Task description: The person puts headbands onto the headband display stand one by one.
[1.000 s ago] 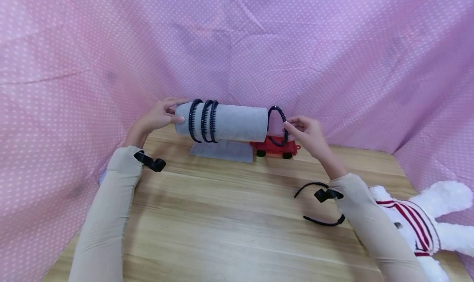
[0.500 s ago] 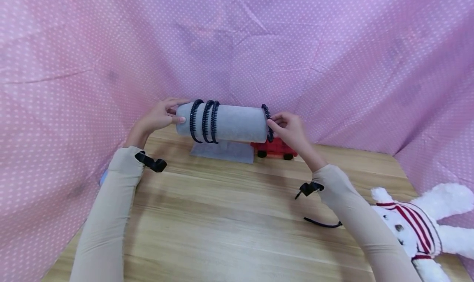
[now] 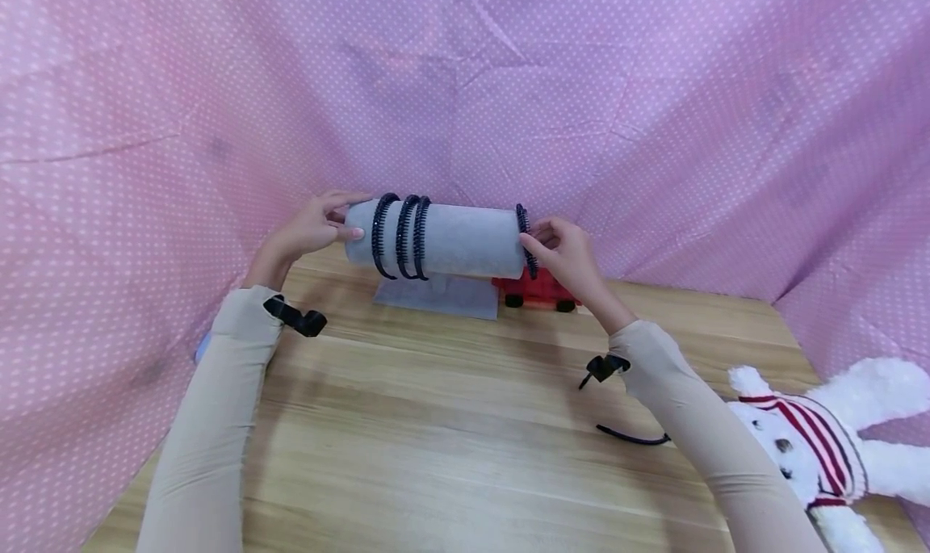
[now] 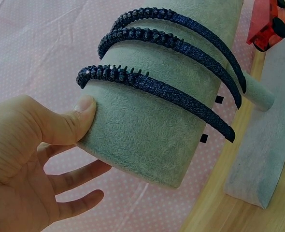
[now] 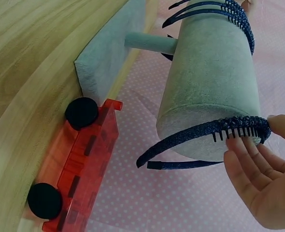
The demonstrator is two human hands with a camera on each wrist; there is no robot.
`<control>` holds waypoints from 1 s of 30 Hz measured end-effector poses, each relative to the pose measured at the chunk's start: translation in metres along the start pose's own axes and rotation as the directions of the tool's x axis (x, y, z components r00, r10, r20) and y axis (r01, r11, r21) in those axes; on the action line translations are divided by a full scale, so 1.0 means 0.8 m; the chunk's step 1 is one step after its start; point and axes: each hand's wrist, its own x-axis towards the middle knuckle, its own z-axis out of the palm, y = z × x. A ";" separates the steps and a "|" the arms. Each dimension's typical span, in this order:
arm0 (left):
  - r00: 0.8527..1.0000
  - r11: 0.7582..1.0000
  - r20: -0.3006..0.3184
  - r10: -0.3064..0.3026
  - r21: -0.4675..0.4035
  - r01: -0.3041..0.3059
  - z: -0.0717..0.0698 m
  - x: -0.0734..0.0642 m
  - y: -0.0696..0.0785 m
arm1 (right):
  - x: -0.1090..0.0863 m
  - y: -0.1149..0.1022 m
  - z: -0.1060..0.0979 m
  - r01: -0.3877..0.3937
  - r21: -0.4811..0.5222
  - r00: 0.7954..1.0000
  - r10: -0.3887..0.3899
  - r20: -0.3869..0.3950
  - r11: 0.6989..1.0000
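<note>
A grey velvety headband stand (image 3: 472,242) has a horizontal cylinder on a post above a flat base (image 3: 436,297). Three dark beaded, toothed headbands (image 4: 154,89) ring its left part. At the cylinder's left end, my left hand (image 3: 312,226) holds the stand, thumb on the near side; the lower fingers are spread behind the end in the left wrist view. My right hand (image 3: 570,254) pinches another dark headband (image 5: 195,131) at its toothed middle, thumb outside and fingers inside. That headband is at the rim of the cylinder's right end, its two tips apart and pointing away from the palm.
A translucent red toy car (image 5: 89,169) with black wheels stands beside the base, below the cylinder's right end. Another headband (image 3: 630,437) lies on the wooden table (image 3: 407,440), partly hidden by the right forearm. A white plush toy (image 3: 792,448) lies at right. Pink dotted cloth (image 3: 465,117) hangs behind.
My right hand has moved left with its headband, from beyond the cylinder's right end to its rim. In the last half second it barely shifts. The left hand stays in place.
</note>
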 end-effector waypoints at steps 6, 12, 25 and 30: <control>1.000 1.000 -0.004 0.005 0.006 -0.005 0.001 -0.001 0.001 | 0.002 0.001 -0.003 0.029 0.042 0.998 -0.031 0.046 0.999; 1.000 1.000 -0.005 0.007 0.003 -0.007 0.001 -0.001 0.001 | 0.006 -0.002 -0.015 0.068 0.000 0.987 -0.067 0.145 0.998; 1.000 1.000 0.006 0.001 -0.010 -0.001 0.000 0.000 0.001 | 0.014 -0.008 -0.032 0.058 -0.029 0.940 -0.045 0.339 0.998; 1.000 1.000 0.007 -0.004 -0.007 0.004 -0.001 -0.001 0.001 | 0.017 -0.010 -0.031 0.117 -0.092 0.944 -0.082 0.321 0.989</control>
